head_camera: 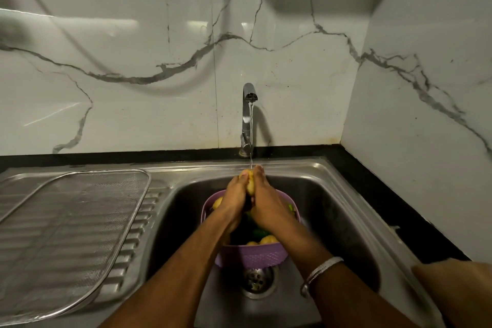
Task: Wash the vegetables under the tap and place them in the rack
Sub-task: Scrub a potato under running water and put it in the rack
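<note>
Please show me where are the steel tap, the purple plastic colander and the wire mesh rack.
Steel tap [247, 104]: head view, on the upright pipe below its spout.
Purple plastic colander [253, 257]: head view, on its near outer wall.
Wire mesh rack [74, 221]: head view, on the mesh middle.

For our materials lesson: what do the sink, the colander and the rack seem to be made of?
Sink: brushed stainless steel, dull grey sheen.
Colander: probably plastic, matte lilac with moulded perforations.
Rack: fine metal mesh in a shiny wire frame, apparently steel.

Lilac perforated colander [253, 257], yellow potato [250, 184], grey-veined white marble wall [133, 48].
</note>
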The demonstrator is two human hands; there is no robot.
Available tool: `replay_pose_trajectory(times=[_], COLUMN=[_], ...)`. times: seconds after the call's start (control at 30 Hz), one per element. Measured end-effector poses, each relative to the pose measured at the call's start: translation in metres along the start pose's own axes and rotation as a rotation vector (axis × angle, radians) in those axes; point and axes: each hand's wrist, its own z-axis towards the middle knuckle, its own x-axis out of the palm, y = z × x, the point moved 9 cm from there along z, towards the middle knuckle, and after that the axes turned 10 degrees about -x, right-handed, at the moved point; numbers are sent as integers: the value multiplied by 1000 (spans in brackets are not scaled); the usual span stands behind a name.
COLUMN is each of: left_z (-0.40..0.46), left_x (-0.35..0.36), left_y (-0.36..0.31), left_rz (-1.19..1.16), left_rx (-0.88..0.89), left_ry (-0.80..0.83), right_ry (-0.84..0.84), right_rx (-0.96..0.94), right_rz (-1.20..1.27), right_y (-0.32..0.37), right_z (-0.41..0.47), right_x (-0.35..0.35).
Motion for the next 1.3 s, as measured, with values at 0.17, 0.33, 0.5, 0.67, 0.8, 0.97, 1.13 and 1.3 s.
replay_pose_trajectory(times=[0.17,0.33,0.5,0.67,0.8,0.97,1.13,1.3], left_z=[3,-2,-4,-3,2,7,4,0], left_x=[-13,-1,-4,3,-1,-1,-5,2], left_y=[3,7,-1,3,5,3,5,8], left_rz=[-49,77,102,335,189,101,65,-80], left_rx=[-57,-69,-29,35,18,-2,22,-22], left_ry=[-46,19,-37,4,7,14,30,83], right_ry=[112,33,181,127,202,181,-41,-146], right_rx=[-42,13,-36,-4,-28,-27,172,217], right_rz=[20,61,-87,-86,-75,16,563,988], right_y=[17,3,17,-2,3,2,-28,-24], right_z=[-13,-7,-14,1,-7,-6,12,8], right_x=[22,2,21,7,19,18,9,16])
